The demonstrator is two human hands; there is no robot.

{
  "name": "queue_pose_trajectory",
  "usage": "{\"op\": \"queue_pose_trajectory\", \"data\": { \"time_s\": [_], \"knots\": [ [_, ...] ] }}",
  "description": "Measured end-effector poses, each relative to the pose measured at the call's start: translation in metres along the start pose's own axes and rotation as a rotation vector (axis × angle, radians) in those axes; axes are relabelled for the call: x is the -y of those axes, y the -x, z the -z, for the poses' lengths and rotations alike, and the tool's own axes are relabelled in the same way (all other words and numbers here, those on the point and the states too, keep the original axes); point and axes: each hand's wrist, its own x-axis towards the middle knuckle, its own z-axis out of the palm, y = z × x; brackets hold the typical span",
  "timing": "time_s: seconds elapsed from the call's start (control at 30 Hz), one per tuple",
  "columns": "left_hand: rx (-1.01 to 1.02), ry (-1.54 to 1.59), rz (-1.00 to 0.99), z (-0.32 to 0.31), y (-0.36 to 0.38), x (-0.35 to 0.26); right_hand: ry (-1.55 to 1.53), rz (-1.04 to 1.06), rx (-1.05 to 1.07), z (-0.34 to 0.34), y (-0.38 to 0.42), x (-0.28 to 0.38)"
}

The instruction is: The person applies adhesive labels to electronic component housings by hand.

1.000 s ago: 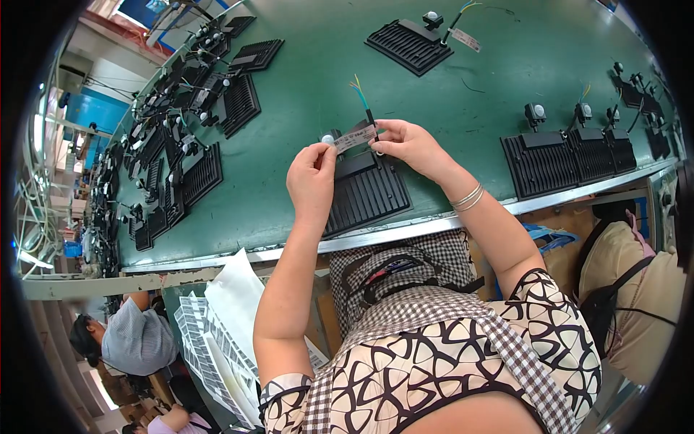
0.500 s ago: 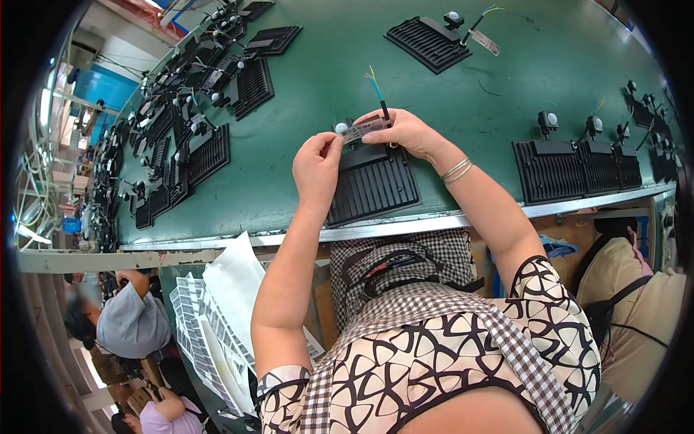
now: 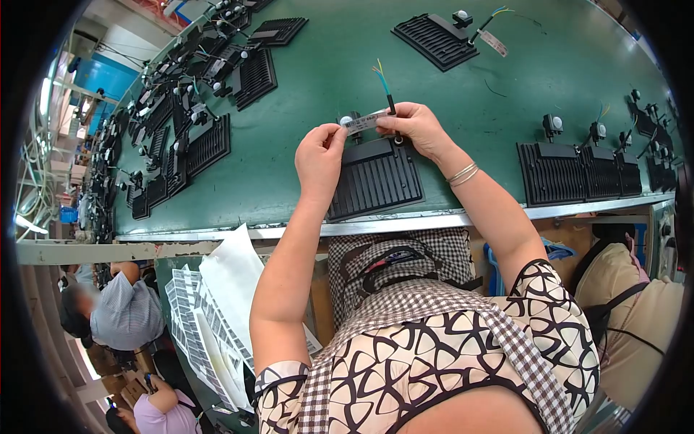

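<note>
A black ribbed floodlight (image 3: 377,179) lies near the table's front edge, with a white-domed sensor (image 3: 346,121) at its far side. Its black cable (image 3: 391,106) stands up and ends in thin coloured wires (image 3: 381,76). A printed label (image 3: 366,123) stretches sideways from the cable, above the floodlight. My left hand (image 3: 319,160) is closed, thumb and finger pinching the label's left end. At the other end, my right hand (image 3: 421,132) pinches the label beside the cable; part of the cable is hidden by its fingers.
Another floodlight (image 3: 435,41) with a labelled cable lies at the far side of the green table (image 3: 325,65). Several floodlights (image 3: 549,173) stand in a row at right. Many more pile up at left (image 3: 210,145). Label sheets (image 3: 231,271) lie below left. Other people sit nearby.
The label's printed face has turned and its right end tips slightly upward. My right fingers have shifted a little along it. The whole view has moved slightly.
</note>
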Motion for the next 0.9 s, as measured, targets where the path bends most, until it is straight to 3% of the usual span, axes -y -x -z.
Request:
{"op": "queue_pose_trajectory", "data": {
  "time_s": [0.27,0.37,0.47,0.53,0.57,0.63,0.73,0.83,0.9],
  "knots": [
    [-0.021,-0.05,0.002,-0.005,0.001,-0.003,0.032,0.245,-0.287,-0.018,0.015,-0.01],
    [-0.06,-0.098,-0.016,-0.005,0.001,-0.006,0.22,0.283,-0.333,-0.025,0.016,-0.014],
    [-0.265,-0.185,-0.148,0.008,-0.007,0.016,0.133,0.285,-0.453,-0.031,0.012,-0.022],
    [-0.344,-0.218,0.033,0.045,-0.008,0.024,0.053,0.259,-0.401,-0.024,0.014,-0.018],
    [-0.298,-0.229,0.124,0.059,-0.003,0.026,0.087,0.271,-0.358,-0.025,0.016,-0.016],
    [-0.133,-0.314,-0.034,0.049,0.027,0.016,0.181,0.217,-0.282,-0.029,0.023,-0.016],
    [0.265,-0.642,-0.338,0.023,0.073,-0.023,0.235,0.388,-0.378,-0.03,0.031,-0.035],
    [0.395,-0.734,-0.343,0.01,0.074,-0.008,0.267,0.311,-0.406,-0.018,0.051,-0.04],
    [0.32,-0.807,-0.309,0.022,0.049,0.007,0.286,0.24,-0.403,-0.017,0.071,-0.035]
  ]
}}
